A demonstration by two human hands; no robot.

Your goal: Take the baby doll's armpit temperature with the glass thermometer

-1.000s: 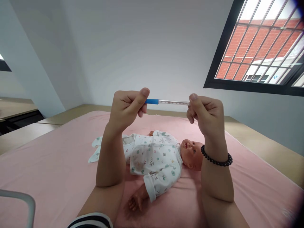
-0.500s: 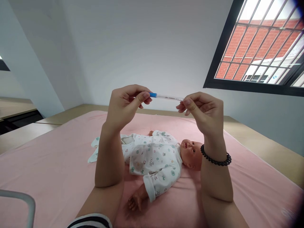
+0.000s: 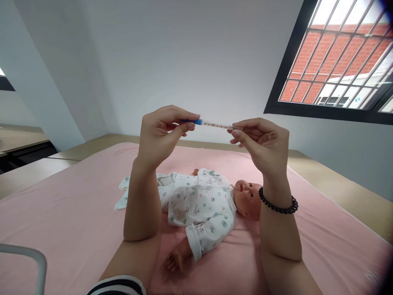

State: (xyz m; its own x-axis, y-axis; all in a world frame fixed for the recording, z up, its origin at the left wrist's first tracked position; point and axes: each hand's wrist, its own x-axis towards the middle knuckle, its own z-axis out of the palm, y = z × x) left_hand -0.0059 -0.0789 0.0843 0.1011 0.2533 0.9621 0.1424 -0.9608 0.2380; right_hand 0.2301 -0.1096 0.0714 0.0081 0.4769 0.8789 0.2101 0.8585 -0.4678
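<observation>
One thermometer (image 3: 215, 123) (two hands, pinched)

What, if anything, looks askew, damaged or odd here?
Nothing stands out. The left hand and right hand pinch the ends of an intact thermometer, roughly level, above the clothed doll lying on the pink sheet.

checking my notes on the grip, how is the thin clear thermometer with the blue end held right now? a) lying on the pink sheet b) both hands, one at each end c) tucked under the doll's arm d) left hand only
b: the thin clear glass thermometer with a blue end is raised level above the baby doll in the white patterned suit, the left hand pinching its blue end and the right hand its other end.
</observation>
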